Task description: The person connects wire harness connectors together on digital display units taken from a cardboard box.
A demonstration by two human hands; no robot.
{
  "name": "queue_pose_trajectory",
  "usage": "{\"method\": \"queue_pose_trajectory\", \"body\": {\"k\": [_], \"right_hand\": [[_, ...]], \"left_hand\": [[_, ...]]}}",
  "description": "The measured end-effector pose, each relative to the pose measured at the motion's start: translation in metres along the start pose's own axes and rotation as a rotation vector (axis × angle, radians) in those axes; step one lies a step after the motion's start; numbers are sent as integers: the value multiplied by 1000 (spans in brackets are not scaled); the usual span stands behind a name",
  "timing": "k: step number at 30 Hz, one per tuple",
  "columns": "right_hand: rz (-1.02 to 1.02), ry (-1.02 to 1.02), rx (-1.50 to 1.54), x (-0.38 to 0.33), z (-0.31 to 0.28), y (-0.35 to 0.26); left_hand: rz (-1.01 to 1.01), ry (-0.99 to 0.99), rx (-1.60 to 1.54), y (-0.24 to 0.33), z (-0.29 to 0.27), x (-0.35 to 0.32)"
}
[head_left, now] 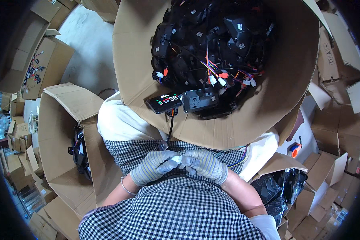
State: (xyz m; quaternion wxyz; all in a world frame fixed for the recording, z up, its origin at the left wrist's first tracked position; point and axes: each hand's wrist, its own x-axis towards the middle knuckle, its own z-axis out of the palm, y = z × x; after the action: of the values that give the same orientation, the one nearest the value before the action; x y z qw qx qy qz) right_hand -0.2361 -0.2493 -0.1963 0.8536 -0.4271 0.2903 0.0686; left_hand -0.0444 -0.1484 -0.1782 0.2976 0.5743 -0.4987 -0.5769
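Note:
In front of my waist, my left hand [155, 166] and my right hand [206, 164], both in grey striped gloves, meet with fingers closed. Between their fingertips they pinch a small white connector [177, 159], mostly covered by the gloves. Coloured wires [239, 161] run out past the right hand. Just above the hands, a black cable [171, 127] hangs down to a small dark plug [163, 145]. Over it, a black display unit [163, 103] with lit digits rests at the near part of the big carton, beside a black module with a perforated face [199, 101].
A large open carton [144, 48] in front of me holds a heap of black plastic units [212, 36] with coloured wires. An open carton [62, 148] stands at my left, another with black-wrapped items [276, 188] at my right. An orange-and-blue tape roll [295, 151] lies at right.

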Motion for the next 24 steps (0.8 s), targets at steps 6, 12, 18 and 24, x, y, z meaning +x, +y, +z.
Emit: {"method": "queue_pose_trajectory", "body": {"k": [6, 12, 18, 24], "right_hand": [[-611, 1140, -315, 46, -92, -40], [-432, 1129, -681, 116, -159, -52], [-794, 1157, -1021, 66, -76, -72], [-865, 754, -1254, -2, -20, -55]], "left_hand": [[-17, 86, 113, -7, -4, -2], [69, 118, -55, -4, 3, 11], [103, 373, -111, 2, -4, 13], [704, 281, 695, 48, -30, 79]]}}
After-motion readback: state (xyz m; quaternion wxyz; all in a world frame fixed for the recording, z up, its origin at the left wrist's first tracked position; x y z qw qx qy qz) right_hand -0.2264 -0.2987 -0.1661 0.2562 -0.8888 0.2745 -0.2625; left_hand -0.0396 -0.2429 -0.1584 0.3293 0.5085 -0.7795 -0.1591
